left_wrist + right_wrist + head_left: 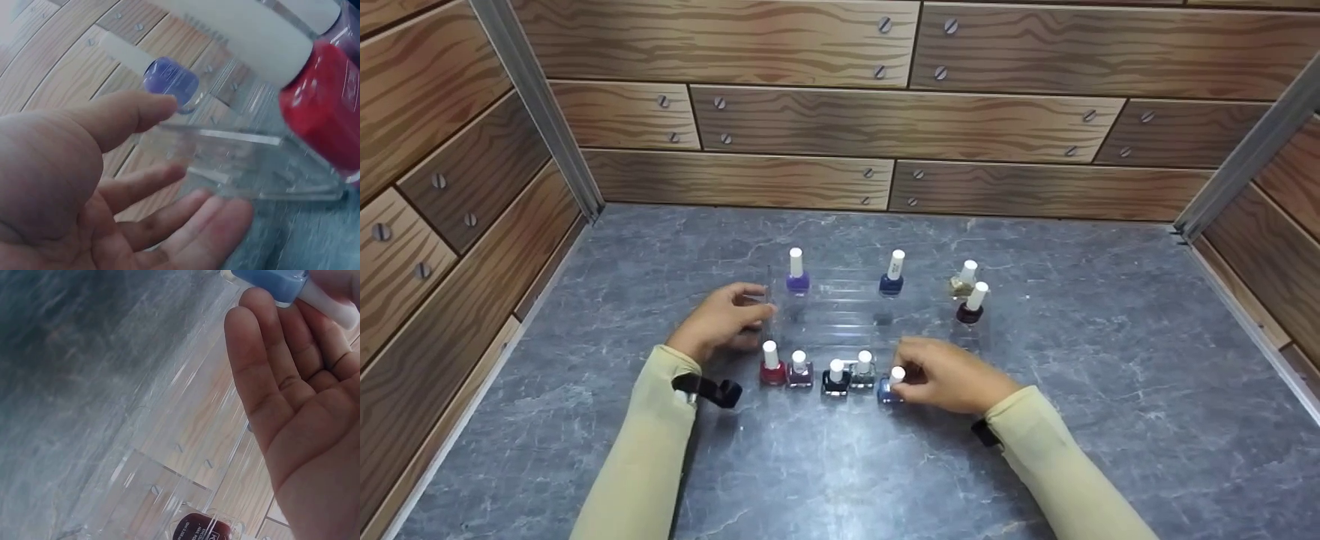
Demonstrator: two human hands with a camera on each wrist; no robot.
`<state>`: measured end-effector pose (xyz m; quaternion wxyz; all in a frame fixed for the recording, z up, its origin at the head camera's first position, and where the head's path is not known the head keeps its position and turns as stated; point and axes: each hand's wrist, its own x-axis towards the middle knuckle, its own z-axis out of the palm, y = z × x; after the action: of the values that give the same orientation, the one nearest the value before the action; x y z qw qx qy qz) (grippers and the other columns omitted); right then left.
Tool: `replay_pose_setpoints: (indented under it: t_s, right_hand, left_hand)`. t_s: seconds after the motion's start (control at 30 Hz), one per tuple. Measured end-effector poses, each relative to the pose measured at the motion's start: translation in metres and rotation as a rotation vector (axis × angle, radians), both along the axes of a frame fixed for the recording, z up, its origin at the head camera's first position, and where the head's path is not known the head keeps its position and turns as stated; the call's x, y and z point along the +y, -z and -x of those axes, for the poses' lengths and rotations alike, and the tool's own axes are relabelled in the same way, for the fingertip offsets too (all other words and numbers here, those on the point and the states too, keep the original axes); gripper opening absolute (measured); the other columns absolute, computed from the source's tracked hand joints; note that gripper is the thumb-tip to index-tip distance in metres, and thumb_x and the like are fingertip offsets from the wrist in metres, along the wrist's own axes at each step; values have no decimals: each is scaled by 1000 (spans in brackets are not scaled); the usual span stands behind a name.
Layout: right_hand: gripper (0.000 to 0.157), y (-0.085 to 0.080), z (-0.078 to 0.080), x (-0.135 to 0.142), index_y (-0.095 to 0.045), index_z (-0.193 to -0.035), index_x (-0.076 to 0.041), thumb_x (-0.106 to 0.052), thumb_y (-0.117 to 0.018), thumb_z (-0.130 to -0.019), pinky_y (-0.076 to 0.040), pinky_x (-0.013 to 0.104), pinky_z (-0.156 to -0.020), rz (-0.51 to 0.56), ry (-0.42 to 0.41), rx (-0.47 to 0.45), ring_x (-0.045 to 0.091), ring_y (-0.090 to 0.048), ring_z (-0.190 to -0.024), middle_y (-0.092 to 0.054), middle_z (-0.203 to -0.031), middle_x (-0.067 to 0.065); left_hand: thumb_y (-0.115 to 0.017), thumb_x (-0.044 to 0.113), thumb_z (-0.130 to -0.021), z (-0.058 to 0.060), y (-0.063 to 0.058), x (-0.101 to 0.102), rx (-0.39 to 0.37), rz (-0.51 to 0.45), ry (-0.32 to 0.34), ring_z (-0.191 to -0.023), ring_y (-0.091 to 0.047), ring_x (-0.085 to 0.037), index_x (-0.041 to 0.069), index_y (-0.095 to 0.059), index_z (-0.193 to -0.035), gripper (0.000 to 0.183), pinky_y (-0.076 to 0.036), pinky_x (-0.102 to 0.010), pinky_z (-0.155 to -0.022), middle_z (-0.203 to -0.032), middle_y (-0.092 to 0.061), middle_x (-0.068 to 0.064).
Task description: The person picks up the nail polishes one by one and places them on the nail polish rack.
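Note:
My right hand (949, 375) pinches a blue nail polish bottle (888, 391) at the front right of a clear stepped rack (840, 306). The same blue bottle shows at the top of the right wrist view, with its white cap among the fingers. My left hand (725, 319) is at the rack's left end, thumb and fingers spread apart around its edge and holding nothing. Close by the left hand stands a red polish bottle (772, 373). To its right are a mauve bottle (799, 373), a black bottle (835, 383) and a glittery grey bottle (862, 374).
On the rack stand a purple bottle (797, 283) at back left, a navy bottle (891, 283) in the back middle, and at right a gold bottle (960, 286) and a dark red bottle (970, 313). Wood-patterned walls (795, 120) enclose the grey marbled table (840, 480).

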<state>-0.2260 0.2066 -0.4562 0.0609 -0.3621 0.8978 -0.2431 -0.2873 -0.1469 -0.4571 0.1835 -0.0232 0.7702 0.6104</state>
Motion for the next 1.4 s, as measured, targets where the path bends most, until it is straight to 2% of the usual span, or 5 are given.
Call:
replay_pose_setpoints:
  t_s: [0.27,0.43,0.8,1.17,1.4]
  right_hand:
    - [16,-2,-1,0,-62,-91,-17,-22,-77,-93,-54,28,-70,-9,9,1,7,-50,-78,-55,-87,-10]
    - [16,-2,-3,1,-63,-93,-17,-25,-77,-94,-56,30,-74,-21,3,1,7,-52,-81,-56,-89,-11]
    - [10,-3,-2,1,-69,-105,-16,-20,-73,-96,-60,32,-85,-11,-116,74,8,-62,-92,-67,-101,-9]
    - [20,-5,0,9,-69,-117,-11,-25,-65,-103,-63,37,-87,157,-114,52,12,-65,-98,-68,-108,-4]
    - [20,-8,7,13,-72,-118,-13,-9,-70,-98,-62,26,-87,337,-79,175,13,-67,-100,-67,-113,-3]
  left_hand:
    - [-71,9,-98,3,0,6,62,-47,-21,-121,-60,-36,9,-37,-158,69,-64,-46,-89,-148,-47,-21]
    - [-70,10,-98,3,2,8,54,-31,-20,-120,-60,-36,9,-39,-157,67,-66,-41,-84,-148,-47,-22]
    - [-70,13,-99,3,5,7,15,-78,-9,-122,-60,-37,14,-37,-158,68,-67,-43,-78,-149,-49,-21]
    - [-71,14,-99,0,8,5,-4,-100,-3,-124,-59,-38,17,-39,-157,67,-66,-45,-81,-147,-49,-21]
    - [-72,14,-98,0,6,4,-5,-108,3,-123,-60,-38,19,-38,-158,69,-66,-45,-83,-148,-49,-19]
